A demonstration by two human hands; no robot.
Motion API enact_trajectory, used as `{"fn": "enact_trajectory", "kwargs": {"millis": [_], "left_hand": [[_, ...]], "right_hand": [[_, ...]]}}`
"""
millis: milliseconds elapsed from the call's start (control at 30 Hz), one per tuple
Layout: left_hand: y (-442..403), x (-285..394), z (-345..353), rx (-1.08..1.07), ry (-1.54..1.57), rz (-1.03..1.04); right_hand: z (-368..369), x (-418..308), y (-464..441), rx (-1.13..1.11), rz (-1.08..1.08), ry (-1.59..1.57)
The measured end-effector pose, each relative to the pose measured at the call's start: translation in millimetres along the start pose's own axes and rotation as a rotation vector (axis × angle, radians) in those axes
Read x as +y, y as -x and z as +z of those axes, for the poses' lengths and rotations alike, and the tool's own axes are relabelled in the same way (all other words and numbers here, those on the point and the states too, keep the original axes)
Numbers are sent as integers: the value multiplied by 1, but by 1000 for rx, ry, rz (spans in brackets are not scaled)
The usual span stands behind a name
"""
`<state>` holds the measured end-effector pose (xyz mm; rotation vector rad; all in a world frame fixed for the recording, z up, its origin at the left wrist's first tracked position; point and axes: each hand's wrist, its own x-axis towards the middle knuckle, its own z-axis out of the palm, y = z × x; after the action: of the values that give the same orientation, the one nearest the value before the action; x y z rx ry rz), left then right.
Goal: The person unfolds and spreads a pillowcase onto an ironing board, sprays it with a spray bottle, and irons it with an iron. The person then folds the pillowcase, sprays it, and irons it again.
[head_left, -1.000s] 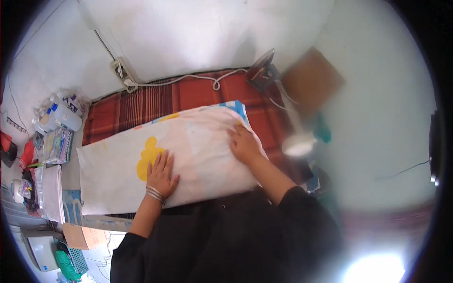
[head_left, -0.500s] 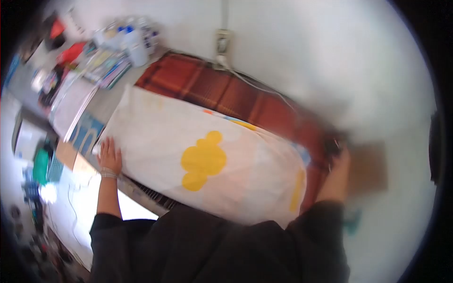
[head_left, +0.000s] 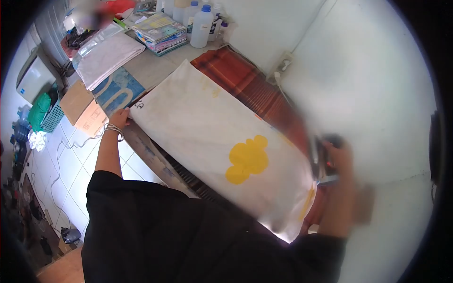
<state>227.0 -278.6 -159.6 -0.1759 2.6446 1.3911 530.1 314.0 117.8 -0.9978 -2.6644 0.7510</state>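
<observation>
A white cloth with a yellow print (head_left: 198,118) lies folded lengthwise over a red plaid cover (head_left: 226,70). At its near left corner, my left hand (head_left: 121,118) pinches the edge of the fabric. My right hand (head_left: 340,155) is closed around the dark handle of a clothes iron (head_left: 321,158), somewhat blurred, by the right end of the cloth. The lower side of the iron is partly hidden, so I cannot tell whether it presses on the cloth.
Bottles (head_left: 202,27) and stacked packets (head_left: 160,33) stand at the back left. Nearer are a folded pale cloth (head_left: 111,56) and a cardboard box (head_left: 85,106). A wall socket (head_left: 282,66) with a cord is behind the cover. White floor tiles (head_left: 78,165) show at left.
My view has turned, so the cloth slants more steeply. My left hand has gone from lying flat on the cloth to gripping its corner. The iron now shows beside the cloth's right end.
</observation>
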Motion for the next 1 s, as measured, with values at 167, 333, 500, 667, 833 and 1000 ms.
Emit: {"fn": "enact_trajectory", "kwargs": {"millis": [167, 333, 500, 667, 833, 1000], "left_hand": [[21, 50, -26, -316, 11, -30], [-3, 32, -43, -361, -108, 269], [-11, 20, -38, -345, -72, 274], [-20, 1, -31, -251, -95, 391], [-16, 6, -33, -324, 29, 300], [-19, 8, -38, -417, 69, 246]], "right_hand": [[99, -135, 73, -90, -302, 224], [197, -235, 102, -270, -386, 295], [300, -294, 110, -248, -555, 366], [349, -319, 102, -214, -508, 367], [337, -337, 99, -292, -436, 405], [341, -344, 103, -331, -391, 425]]}}
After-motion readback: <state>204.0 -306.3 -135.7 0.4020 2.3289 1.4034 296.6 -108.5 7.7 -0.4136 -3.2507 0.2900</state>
